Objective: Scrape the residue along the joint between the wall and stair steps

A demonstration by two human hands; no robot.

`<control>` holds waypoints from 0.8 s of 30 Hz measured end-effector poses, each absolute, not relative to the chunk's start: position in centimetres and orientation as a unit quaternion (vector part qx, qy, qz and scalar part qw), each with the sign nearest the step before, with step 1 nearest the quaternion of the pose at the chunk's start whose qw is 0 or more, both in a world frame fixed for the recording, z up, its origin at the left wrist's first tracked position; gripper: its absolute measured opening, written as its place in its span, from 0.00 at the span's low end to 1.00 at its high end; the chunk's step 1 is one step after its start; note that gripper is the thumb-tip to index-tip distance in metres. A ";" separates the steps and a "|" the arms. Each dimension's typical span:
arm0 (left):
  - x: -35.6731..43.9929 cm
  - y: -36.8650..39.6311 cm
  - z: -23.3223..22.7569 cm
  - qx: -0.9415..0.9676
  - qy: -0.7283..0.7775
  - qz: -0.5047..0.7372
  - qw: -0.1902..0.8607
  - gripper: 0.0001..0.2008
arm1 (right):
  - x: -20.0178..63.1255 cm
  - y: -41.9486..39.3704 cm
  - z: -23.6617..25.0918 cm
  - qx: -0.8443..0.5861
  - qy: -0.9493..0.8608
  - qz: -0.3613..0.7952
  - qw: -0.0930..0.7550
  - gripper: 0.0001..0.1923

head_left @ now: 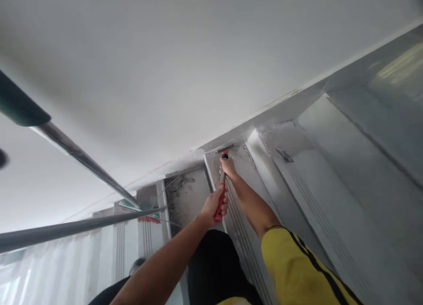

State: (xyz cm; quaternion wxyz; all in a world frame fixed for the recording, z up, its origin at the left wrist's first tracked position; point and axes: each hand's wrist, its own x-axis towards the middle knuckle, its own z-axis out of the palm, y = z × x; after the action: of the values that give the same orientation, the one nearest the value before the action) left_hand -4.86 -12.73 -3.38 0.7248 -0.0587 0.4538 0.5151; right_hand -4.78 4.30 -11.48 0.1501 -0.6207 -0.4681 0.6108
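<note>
I look steeply upward at a white ceiling (185,63) and a grey metal window frame (297,164). My left hand (214,204) grips the red handle of a scraper (220,195) near its lower end. My right hand (228,166) presses on the tool's upper part, close to the blade, which meets the joint between the frame and the ceiling. Grey dirt and residue smear the frame around the blade. My right arm wears a yellow sleeve with black stripes (304,265).
Two metal poles (82,157) cross the left side, one with a dark green grip (20,107). A soiled pane (187,195) sits left of the scraper. White curtains (49,270) hang at lower left. The top of another person's head (136,264) shows below.
</note>
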 end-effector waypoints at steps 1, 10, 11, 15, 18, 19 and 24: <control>-4.9 -12.7 -3.5 -0.057 0.455 0.518 0.722 0.21 | -4.8 4.3 -11.7 -0.618 -0.469 0.613 0.151 0.09; -3.7 -11.6 -2.6 -0.057 0.516 0.486 0.703 0.17 | -4.3 4.5 -11.8 -0.586 -0.442 0.657 0.170 0.07; -3.5 -11.7 -2.5 -0.051 0.517 0.490 0.700 0.18 | -4.2 4.4 -11.8 -0.576 -0.443 0.664 0.176 0.07; -3.0 -11.9 -2.8 -0.037 0.547 0.479 0.685 0.19 | -4.2 4.2 -12.3 -0.584 -0.433 0.665 0.170 0.07; -2.8 -11.9 -3.0 -0.047 0.558 0.482 0.674 0.18 | -4.3 4.0 -12.7 -0.582 -0.431 0.672 0.157 0.07; -2.8 -12.0 -3.0 -0.047 0.554 0.487 0.674 0.18 | -4.3 3.9 -12.7 -0.573 -0.432 0.677 0.161 0.08; -3.3 -12.7 -3.0 -0.046 0.562 0.481 0.672 0.18 | -4.9 3.1 -13.1 -0.581 -0.442 0.666 0.153 0.09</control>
State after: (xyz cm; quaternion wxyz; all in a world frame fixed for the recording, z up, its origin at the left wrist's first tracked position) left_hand -3.29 -12.73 -3.00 0.6717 -0.0462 0.5620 0.4805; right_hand -4.89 3.11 -13.10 0.1528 -0.5807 -0.4421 0.6663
